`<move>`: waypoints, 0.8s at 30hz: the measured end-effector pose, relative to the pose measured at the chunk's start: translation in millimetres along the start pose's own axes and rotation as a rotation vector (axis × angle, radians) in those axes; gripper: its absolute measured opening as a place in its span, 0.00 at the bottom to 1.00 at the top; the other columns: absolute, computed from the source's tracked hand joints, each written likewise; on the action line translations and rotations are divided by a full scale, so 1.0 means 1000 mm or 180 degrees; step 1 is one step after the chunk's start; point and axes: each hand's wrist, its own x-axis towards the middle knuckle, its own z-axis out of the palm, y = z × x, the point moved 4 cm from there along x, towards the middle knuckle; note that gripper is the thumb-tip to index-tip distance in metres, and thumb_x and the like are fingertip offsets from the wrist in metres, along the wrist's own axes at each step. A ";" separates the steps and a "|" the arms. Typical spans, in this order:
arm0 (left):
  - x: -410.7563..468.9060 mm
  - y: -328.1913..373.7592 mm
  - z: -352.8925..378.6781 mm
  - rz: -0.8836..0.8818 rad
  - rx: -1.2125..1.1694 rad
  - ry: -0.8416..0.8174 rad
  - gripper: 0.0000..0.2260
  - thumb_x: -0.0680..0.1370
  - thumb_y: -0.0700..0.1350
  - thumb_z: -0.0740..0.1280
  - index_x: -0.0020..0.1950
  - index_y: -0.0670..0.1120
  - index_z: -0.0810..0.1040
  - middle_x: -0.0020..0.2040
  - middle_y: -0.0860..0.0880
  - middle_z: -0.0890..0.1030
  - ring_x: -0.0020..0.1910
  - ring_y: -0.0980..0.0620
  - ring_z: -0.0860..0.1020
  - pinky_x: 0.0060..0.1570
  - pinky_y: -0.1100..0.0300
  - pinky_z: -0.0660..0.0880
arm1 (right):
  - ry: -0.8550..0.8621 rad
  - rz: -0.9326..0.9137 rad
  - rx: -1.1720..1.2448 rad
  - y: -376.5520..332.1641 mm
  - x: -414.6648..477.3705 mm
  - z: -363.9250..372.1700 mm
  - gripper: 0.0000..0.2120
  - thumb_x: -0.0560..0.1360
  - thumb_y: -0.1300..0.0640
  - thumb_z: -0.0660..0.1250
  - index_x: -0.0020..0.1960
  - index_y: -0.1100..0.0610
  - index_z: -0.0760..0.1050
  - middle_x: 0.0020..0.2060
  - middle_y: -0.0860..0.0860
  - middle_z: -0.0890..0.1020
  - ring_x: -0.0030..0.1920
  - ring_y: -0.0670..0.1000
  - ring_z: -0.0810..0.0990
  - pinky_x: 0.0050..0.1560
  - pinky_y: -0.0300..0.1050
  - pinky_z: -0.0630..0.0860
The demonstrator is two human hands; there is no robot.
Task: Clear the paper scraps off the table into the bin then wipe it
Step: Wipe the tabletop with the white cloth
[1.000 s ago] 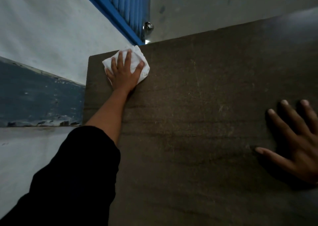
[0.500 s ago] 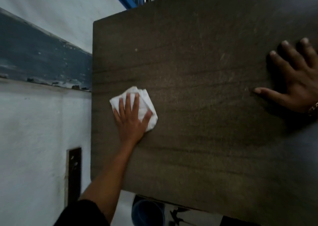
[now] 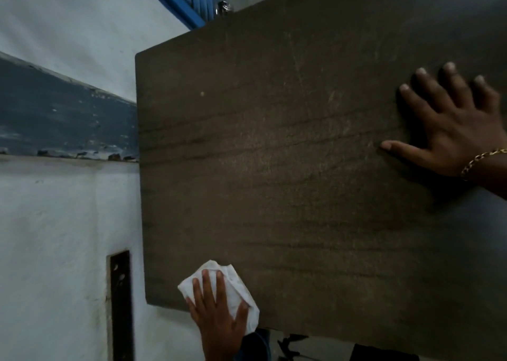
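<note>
The dark brown wooden table (image 3: 288,168) fills most of the view. My left hand (image 3: 216,311) presses flat on a crumpled white cloth (image 3: 238,292) at the table's near left edge, fingers straight on top of it. My right hand (image 3: 450,124) lies flat on the tabletop at the right, fingers spread, with a gold chain bracelet on the wrist. One tiny pale speck (image 3: 202,94) shows on the table's far left part. No larger paper scraps show on the table.
A white wall with a dark blue band (image 3: 63,113) runs along the table's left side. A blue frame (image 3: 175,1) stands beyond the far corner. A dark blue round container (image 3: 258,344) peeks out under the near edge, partly hidden.
My left hand has dragged the cloth from the far left corner down the left side to the near edge. My right hand has stayed flat on the table.
</note>
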 end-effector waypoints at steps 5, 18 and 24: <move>0.043 0.021 -0.015 -0.0227 -0.0172 0.0038 0.40 0.80 0.72 0.45 0.85 0.50 0.48 0.81 0.37 0.60 0.78 0.31 0.61 0.73 0.29 0.58 | -0.0100 0.0068 -0.0067 0.005 0.002 0.004 0.50 0.71 0.20 0.50 0.84 0.47 0.48 0.84 0.51 0.47 0.82 0.60 0.44 0.76 0.69 0.52; 0.372 0.115 -0.171 0.0199 -0.0315 0.0683 0.42 0.75 0.77 0.37 0.84 0.56 0.52 0.85 0.48 0.55 0.83 0.41 0.54 0.78 0.33 0.51 | -0.0278 0.0161 -0.0067 0.013 0.007 0.026 0.55 0.66 0.20 0.58 0.83 0.47 0.51 0.84 0.51 0.47 0.82 0.61 0.40 0.74 0.74 0.56; 0.498 0.173 -0.231 0.0096 -0.0616 0.0514 0.41 0.74 0.77 0.44 0.83 0.61 0.45 0.85 0.52 0.48 0.84 0.45 0.46 0.79 0.35 0.44 | -0.0052 0.0062 0.0089 0.009 0.006 0.017 0.54 0.65 0.23 0.64 0.82 0.50 0.59 0.83 0.53 0.53 0.83 0.61 0.46 0.75 0.72 0.50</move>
